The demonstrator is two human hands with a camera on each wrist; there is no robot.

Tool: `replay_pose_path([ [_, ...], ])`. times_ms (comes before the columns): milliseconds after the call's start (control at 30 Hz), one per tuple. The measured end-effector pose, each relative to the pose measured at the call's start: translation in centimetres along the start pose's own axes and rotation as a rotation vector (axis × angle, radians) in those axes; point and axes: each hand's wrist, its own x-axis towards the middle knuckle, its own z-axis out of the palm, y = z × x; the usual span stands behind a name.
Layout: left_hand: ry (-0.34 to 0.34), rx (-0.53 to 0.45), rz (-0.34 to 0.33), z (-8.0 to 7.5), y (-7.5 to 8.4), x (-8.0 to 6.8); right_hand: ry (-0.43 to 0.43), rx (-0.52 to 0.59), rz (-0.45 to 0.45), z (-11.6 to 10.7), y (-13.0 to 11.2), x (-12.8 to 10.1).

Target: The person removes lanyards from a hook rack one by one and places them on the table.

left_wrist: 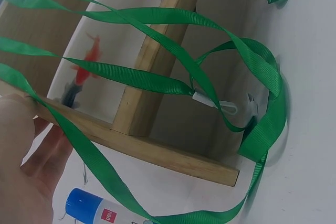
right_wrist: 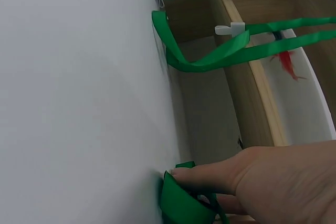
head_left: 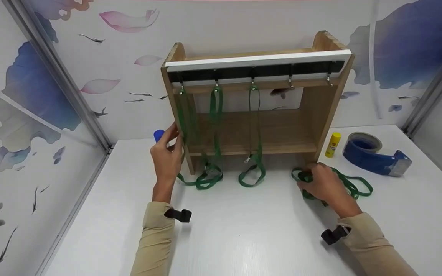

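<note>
Light wooden two-shelf rack point(head_left: 282, 130) with a white-and-black hook rail across its top, standing upright on the white worktop point(head_left: 244, 230) against the patterned wall. Three green woven straps hang from the rail's hooks: one point(head_left: 182, 126) at the rack's left upright, a second point(head_left: 216, 126) just beside it, a third point(head_left: 255, 130) near the middle, each with its lower loop lying on the worktop before the rack's base. Left hand point(head_left: 167, 157) at the rack's left upright, fingers curled about the leftmost hanging strap, holding it. Right hand point(head_left: 320, 184) on the worktop before the rack's right foot, fingers closed over a bunched loose green strap point(head_left: 355, 186) whose loops trail to the right of the hand; the right wrist view shows the thumb pressing that strap point(right_wrist: 181, 203) down. Blue-capped glue stick point(head_left: 159, 135) behind the left hand, left of the rack. Yellow glue stick point(head_left: 333, 145) upright just right of the rack; blue tape dispenser point(head_left: 374, 155) further right.
</note>
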Motion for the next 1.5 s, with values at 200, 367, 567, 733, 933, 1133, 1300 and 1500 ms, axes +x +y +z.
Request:
replay_pose_path([
  [200,0.002,0.003,0.008,0.1,-0.1,0.0,0.002,-0.007,0.023,-0.4,-0.1,-0.3],
  [367,0.0,-0.004,0.007,0.1,-0.2,0.1,0.021,-0.008,0.033,-1.5,-0.3,-0.5],
  [567,-0.006,-0.012,0.001,0.1,-0.3,0.1,0.151,0.09,-0.03,-2.6,-1.9,-1.0],
  [733,-0.001,-0.011,-0.007,-0.1,-0.3,0.0,0.365,0.253,-0.215,-1.6,-5.6,-1.3],
  [933,0.005,-0.012,-0.011,0.0,-0.2,-0.1,0.525,0.401,-0.325,0.1,-10.7,-1.4],
  [1133,0.002,-0.021,-0.014,0.2,-0.1,0.0,0.662,0.367,-0.315,1.6,-13.9,-0.2],
  [1300,0.003,-0.03,-0.01,0.2,-0.1,0.0,0.738,0.32,-0.356,2.8,-15.1,0.5],
  [1500,0.003,-0.031,-0.005,0.1,-0.2,0.0,0.779,0.409,-0.376,3.7,-15.4,1.2],
])
